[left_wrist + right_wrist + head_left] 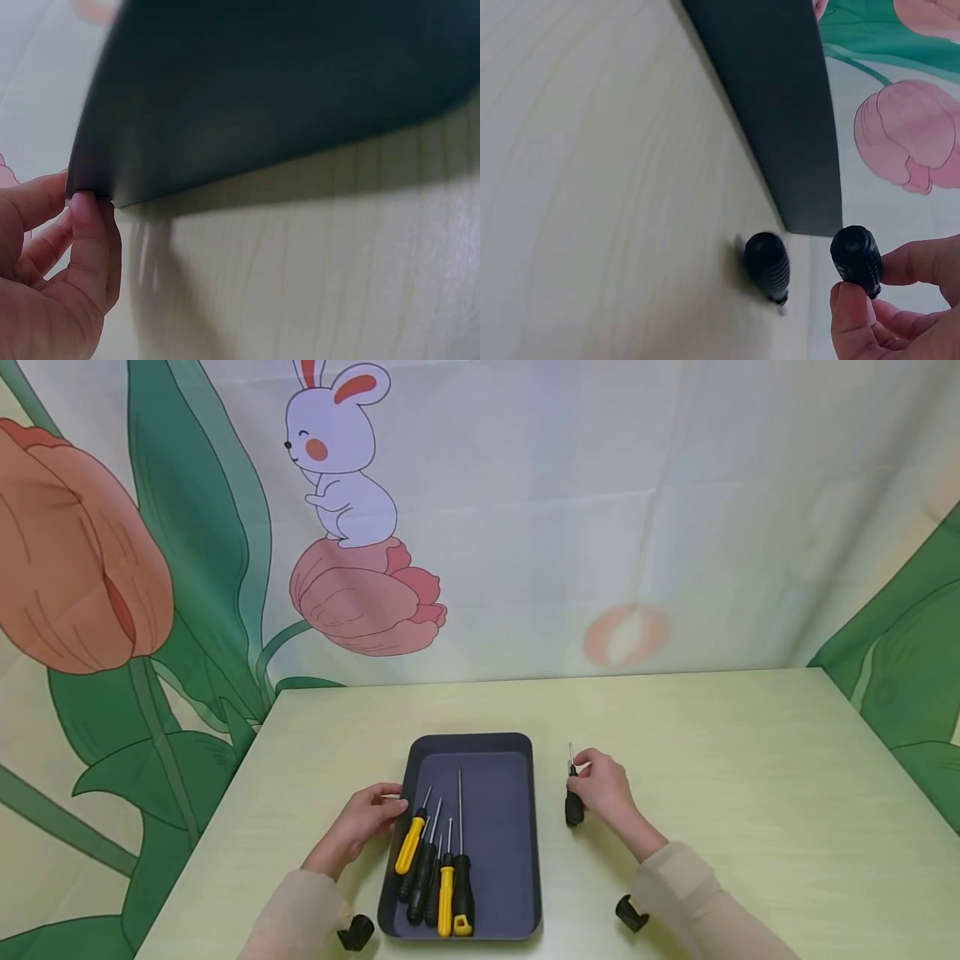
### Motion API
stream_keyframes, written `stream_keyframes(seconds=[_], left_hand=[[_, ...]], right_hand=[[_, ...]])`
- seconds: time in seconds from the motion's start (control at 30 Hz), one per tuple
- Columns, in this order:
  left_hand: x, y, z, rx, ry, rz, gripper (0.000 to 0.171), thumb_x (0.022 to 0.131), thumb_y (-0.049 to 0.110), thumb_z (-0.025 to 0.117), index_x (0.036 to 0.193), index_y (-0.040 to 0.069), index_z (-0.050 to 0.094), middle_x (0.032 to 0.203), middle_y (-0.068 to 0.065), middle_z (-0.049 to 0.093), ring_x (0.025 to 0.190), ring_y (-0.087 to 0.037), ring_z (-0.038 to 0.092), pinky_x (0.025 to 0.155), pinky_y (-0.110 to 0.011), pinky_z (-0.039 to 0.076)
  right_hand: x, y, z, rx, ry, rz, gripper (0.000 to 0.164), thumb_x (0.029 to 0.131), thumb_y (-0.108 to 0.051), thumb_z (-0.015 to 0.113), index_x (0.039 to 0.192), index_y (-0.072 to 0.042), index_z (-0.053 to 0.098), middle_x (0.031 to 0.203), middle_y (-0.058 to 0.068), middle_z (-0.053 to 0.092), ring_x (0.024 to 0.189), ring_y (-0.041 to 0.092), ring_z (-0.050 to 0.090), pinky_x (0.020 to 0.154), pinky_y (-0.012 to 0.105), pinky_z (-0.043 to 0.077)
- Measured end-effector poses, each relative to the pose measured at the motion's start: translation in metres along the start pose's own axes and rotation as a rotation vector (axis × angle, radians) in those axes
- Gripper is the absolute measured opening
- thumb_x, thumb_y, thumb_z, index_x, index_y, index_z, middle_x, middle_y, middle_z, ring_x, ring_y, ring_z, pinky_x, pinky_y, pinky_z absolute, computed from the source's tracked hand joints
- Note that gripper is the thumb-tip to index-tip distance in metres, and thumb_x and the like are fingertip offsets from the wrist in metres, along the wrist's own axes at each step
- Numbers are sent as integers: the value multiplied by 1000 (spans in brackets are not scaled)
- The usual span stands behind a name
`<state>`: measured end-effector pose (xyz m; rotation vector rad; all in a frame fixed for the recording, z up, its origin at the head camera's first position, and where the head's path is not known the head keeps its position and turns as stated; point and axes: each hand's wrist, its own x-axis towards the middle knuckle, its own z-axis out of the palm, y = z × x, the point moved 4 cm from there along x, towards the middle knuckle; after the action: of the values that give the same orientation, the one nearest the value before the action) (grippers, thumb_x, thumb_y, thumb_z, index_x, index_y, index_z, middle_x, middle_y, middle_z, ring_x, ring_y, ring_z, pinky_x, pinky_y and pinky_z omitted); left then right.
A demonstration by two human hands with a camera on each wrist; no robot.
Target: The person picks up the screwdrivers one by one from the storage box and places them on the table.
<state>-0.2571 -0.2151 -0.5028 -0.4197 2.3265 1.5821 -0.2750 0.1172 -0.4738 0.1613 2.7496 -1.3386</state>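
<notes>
A dark grey tray [502, 827] holds several screwdrivers on its left side, some with yellow handles [409, 845] and others with black ones [462, 893]. My left hand [363, 818] pinches the tray's left edge, and the left wrist view shows the fingertips against its dark wall [247, 97]. Right of the tray, my right hand [602, 785] pinches a small black-handled screwdriver [856, 259] between thumb and fingers, off the table. Another black-handled screwdriver [767, 262] lies on the table beneath it; the two overlap in the head view.
The pale wooden table [735, 777] extends on both sides of the tray. Behind it hangs a curtain [525, 527] printed with a rabbit and tulips. Small black devices sit by the left wrist [356, 933] and right wrist [632, 913].
</notes>
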Motion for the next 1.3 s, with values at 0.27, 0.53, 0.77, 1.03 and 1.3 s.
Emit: stream_keyframes(seconds=[0.27, 0.53, 0.77, 1.03, 1.3], left_hand=[[-1, 1, 0, 2, 0, 10, 37, 86, 13, 55, 120, 1, 49, 100, -13, 56, 74, -16, 50, 64, -24, 44], [-1, 1, 0, 9, 0, 9, 37, 86, 13, 55, 120, 1, 48, 101, -14, 55, 73, -15, 50, 64, -23, 44], [-1, 2, 0, 9, 0, 16, 37, 86, 13, 55, 120, 1, 48, 100, -14, 55, 73, -15, 50, 63, -23, 44], [-1, 2, 0, 5, -3, 20, 37, 86, 12, 55, 120, 0, 48, 99, -14, 56, 71, -15, 50, 62, -23, 44], [0, 0, 0, 4, -3, 30, 38, 85, 12, 56, 120, -1, 48, 99, -14, 56, 72, -14, 51, 63, -24, 45]], right_hand=[[4, 15, -2, -34, 13, 34, 30, 72, -6, 58, 101, 1, 56, 82, 11, 59, 62, 16, 54, 51, 24, 42], [11, 28, 0, -69, 4, 44, 30, 74, -8, 57, 103, 0, 57, 85, 12, 61, 69, 18, 55, 55, 27, 42], [15, 33, 2, -87, -5, 52, 30, 74, -8, 57, 102, 1, 57, 87, 14, 62, 69, 20, 56, 55, 28, 41], [18, 37, 2, -118, -6, 73, 28, 73, -8, 57, 100, 0, 57, 87, 14, 61, 69, 21, 54, 55, 28, 40], [20, 38, 4, -141, -17, 64, 27, 74, -9, 57, 99, 1, 57, 90, 14, 61, 67, 20, 51, 54, 27, 39]])
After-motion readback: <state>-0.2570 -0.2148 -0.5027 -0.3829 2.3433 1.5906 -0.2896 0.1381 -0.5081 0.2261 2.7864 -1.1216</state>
